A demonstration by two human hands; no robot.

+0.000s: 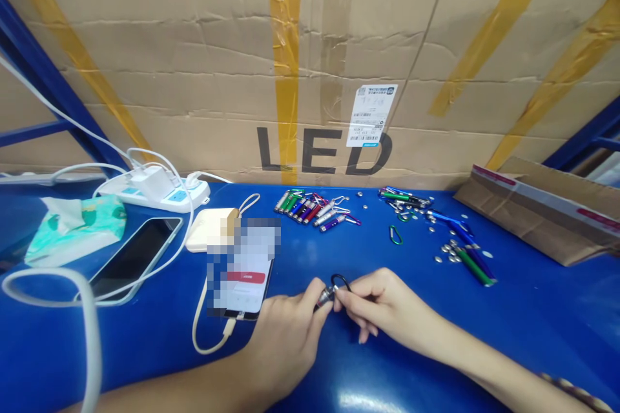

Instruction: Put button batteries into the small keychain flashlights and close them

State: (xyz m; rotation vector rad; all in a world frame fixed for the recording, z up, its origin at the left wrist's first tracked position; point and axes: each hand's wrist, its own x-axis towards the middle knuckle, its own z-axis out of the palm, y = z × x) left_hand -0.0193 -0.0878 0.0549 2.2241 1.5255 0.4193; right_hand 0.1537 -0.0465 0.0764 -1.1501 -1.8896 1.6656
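Between the thumb and fingers of my left hand (285,329) is a small black and silver keychain flashlight (326,295), its body mostly hidden. My right hand (380,300) pinches a black carabiner (341,277) at the end of that flashlight. Beyond my hands lies a row of several keychain flashlights (305,208) in green, blue, red and silver, with carabiners on them. A loose green carabiner (396,235) lies to their right. Farther right are small silver button cells (451,251) and coloured metal tubes (475,266).
A lit phone (249,271) on a cable lies left of my hands, near a cream power bank (208,230). Farther left are a dark phone (138,258), a tissue pack (77,226) and a power strip (165,193). An open cardboard box (537,219) stands right; a big taped carton (217,77) stands behind.
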